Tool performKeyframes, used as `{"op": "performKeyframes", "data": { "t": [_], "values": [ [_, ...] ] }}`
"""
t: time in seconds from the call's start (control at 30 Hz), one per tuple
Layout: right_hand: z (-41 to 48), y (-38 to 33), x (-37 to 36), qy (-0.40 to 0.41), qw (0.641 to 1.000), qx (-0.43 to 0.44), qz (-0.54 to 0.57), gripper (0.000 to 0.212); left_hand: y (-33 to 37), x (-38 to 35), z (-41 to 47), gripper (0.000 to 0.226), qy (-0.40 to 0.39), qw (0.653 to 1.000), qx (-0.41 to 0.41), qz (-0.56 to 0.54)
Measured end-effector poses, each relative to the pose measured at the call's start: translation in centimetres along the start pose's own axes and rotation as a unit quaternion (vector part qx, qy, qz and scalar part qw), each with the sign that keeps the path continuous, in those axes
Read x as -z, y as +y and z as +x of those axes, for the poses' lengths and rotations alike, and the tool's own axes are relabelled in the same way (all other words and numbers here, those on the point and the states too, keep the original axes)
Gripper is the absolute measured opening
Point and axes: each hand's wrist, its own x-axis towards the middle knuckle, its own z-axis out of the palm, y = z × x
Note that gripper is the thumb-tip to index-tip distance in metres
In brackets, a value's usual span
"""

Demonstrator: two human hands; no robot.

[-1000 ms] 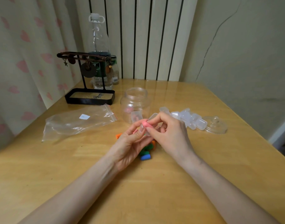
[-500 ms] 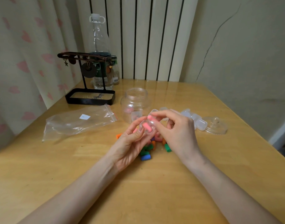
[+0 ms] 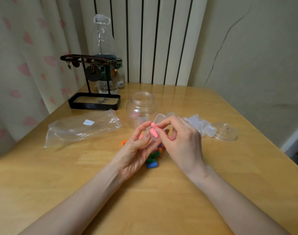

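Since before, the pink foam stick [image 3: 154,131] has tipped down onto the small clear plastic box [image 3: 159,118]. The left hand [image 3: 136,150] pinches the box; the right hand [image 3: 182,143] pinches the stick.

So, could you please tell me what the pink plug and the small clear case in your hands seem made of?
The pink plug looks like soft foam: matte, no glints, rounded ends. The small clear case is probably thin plastic: translucent, glossy, the plug showing through its wall.
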Motion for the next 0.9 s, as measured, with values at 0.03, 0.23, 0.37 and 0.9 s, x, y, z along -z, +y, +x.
{"op": "performKeyframes", "data": {
  "t": [0.03,0.23,0.37,0.9],
  "values": [
    [0.08,0.00,0.15,0.010,1.000,0.001,0.006,0.016,0.02,0.02,0.03,0.088,0.000,1.000,0.000,0.001],
    [0.12,0.37,0.24,0.007,0.997,0.058,-0.052,0.006,0.14,0.14,0.09,0.094,-0.013,1.000,0.009,-0.014],
    [0.06,-0.22,0.33,-0.014,0.998,0.041,0.046,0.003,0.13,0.20,0.08,0.084,-0.053,0.998,0.012,-0.012],
    [0.07,0.25,0.23,-0.088,0.995,-0.022,0.028,0.014,-0.06,0.41,-0.08,0.074,-0.012,0.994,-0.034,0.102]
  ]
}}
